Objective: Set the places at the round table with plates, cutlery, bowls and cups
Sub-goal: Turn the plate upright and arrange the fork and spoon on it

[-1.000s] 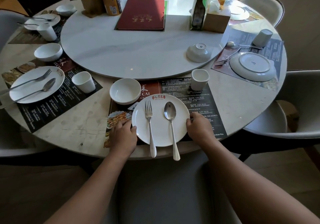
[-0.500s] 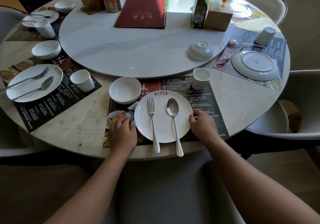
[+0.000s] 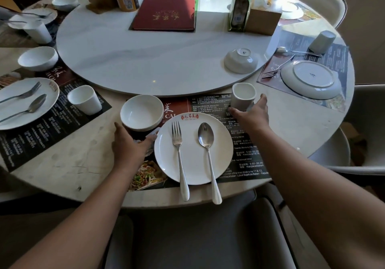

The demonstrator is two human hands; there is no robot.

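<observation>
Both hands are out at the near place, bottom centre of the frame. The left hand (image 3: 129, 146) is spread wide against the near wall of the bowl (image 3: 141, 110), thumb up its left side. Its fingertips are tucked under the bowl, so I cannot tell whether they close on it. The right hand (image 3: 251, 112) is spread too, with thumb and straight fingers either side of the foot of the cup (image 3: 243, 95), touching it.

The bowl sits upper left of the plate (image 3: 166, 152) and the cup upper right, all on a dark mat (image 3: 245, 143) at the edge of the table (image 3: 62, 164). On the plate lie one fork (image 3: 177, 137) and one spoon (image 3: 205, 133), side by side, handles out over the near rim.

Counting round the table:
- Five plates, the one at right upside down.
- Four bowls, one upturned on the turntable (image 3: 125, 60).
- Five cups, the right one inverted and the top one cut by the frame.
- Four forks that I can make out.

One red menu (image 3: 164, 10) lies top centre on the turntable.
</observation>
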